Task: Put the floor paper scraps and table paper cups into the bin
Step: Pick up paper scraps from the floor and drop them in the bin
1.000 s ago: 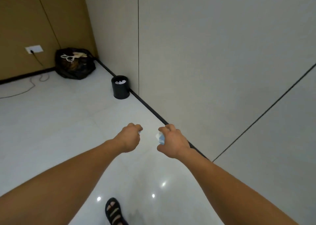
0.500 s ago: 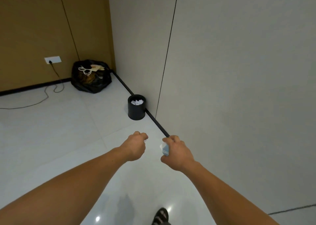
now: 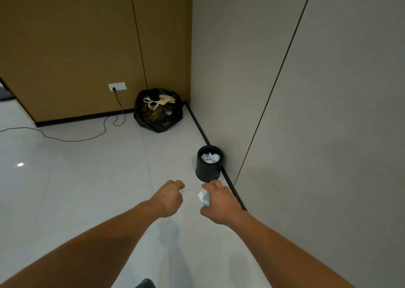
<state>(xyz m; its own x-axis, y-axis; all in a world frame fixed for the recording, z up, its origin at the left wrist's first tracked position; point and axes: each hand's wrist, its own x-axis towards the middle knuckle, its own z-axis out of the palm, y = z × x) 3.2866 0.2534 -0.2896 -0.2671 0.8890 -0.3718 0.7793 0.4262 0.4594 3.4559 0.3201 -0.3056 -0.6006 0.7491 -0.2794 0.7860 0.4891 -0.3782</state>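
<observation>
A black round bin stands on the floor against the grey wall, with crumpled white paper inside it. My right hand grips a white and blue paper cup, just in front of the bin and nearer to me. My left hand is curled into a fist a little left of the right hand. Only a pale sliver of a paper scrap shows at its fingertips. Both hands hover above the floor, short of the bin's rim.
A full black rubbish bag sits in the corner behind the bin. A black cable runs from a wall socket across the white tiled floor. A grey wall closes the right side.
I have walked towards the bin, which now appears larger and just beyond my hands. Both hands keep their grips and stay stretched out in front.
</observation>
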